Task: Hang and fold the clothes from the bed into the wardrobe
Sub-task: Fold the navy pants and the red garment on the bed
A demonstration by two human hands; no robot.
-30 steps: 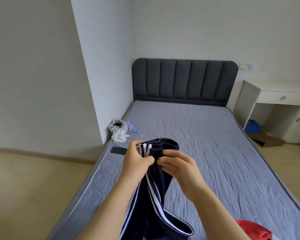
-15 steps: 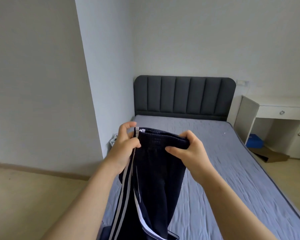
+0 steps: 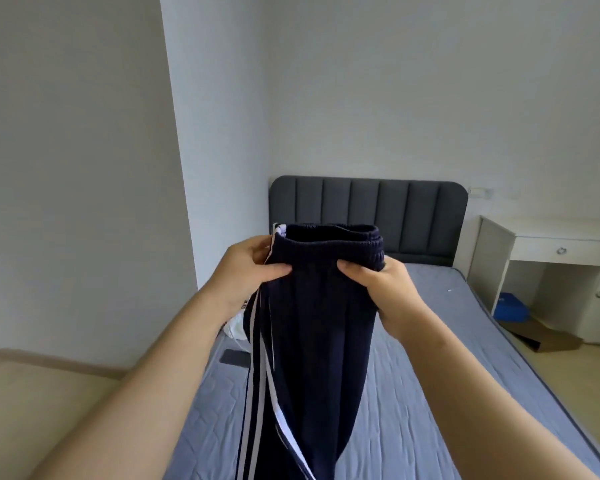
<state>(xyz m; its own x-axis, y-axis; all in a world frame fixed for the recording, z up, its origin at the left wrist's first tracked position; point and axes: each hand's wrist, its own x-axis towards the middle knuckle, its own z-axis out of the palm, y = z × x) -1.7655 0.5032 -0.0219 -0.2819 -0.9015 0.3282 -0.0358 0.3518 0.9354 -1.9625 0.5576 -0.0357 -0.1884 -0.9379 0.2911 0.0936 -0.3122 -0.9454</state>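
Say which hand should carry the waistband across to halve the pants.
Right, probably: the right hand pinches the plain waistband end of the pants, with the bed below; the left hand pinches the striped seam end and can anchor. Close call.

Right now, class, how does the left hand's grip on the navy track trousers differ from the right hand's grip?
The left hand grips the navy track trousers at the edge with white stripes; the right hand grips the plain navy edge. The left hand sits slightly higher than the right hand. Both pinch just under the waistband, thumb in front.
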